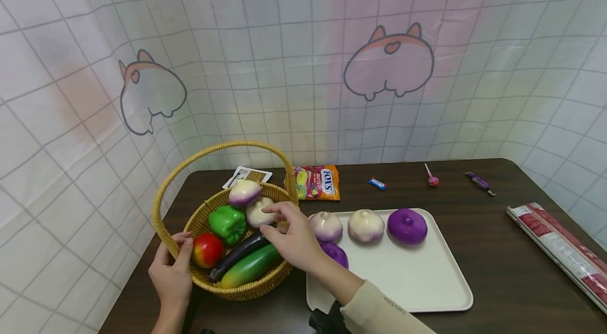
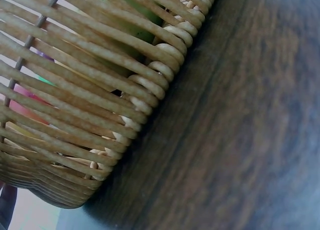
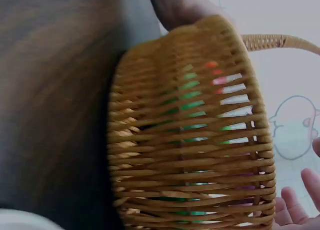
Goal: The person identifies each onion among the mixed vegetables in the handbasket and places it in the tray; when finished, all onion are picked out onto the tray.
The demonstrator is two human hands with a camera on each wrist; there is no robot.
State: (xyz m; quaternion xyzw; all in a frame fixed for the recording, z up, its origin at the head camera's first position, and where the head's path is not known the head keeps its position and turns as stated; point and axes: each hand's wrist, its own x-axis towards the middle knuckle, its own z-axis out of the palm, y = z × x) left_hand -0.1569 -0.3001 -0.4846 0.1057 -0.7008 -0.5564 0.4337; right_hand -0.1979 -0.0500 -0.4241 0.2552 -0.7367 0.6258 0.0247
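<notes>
Head view shows the right hand (image 1: 291, 239) reaching over the near-right rim of the wicker basket (image 1: 246, 287), its fingers loosely spread and curved, the fingertips touching a pale onion (image 1: 257, 214) that sits inside the basket; whether they actually grip it cannot be told. A second onion (image 1: 244, 193), white with a purple top, lies just behind that one. The left hand (image 1: 173, 271) holds the basket's left rim, thumb and fingers curled over the weave just beside a red apple (image 1: 207, 249). Also in the basket are a green pepper (image 1: 227, 223), a dark eggplant (image 1: 237, 255) and a green-yellow mango (image 1: 248, 266), packed touching one another.

Just right of the basket a white tray (image 1: 417, 281) rests on the dark bench (image 1: 498, 271). On the tray lie three onions in a row (image 1: 366, 225), the rightmost all purple, and one more purple onion (image 1: 336, 254) partly hidden behind the right wrist.

Along the back of the bench lie a candy bag (image 1: 316, 182), a small wrapped sweet (image 1: 377, 183), a lollipop (image 1: 432, 179) and a purple wrapped candy (image 1: 479, 182). A long red and white package (image 1: 559, 249) lies at the right edge.

Both wrist views show only the basket's woven wall close up.
</notes>
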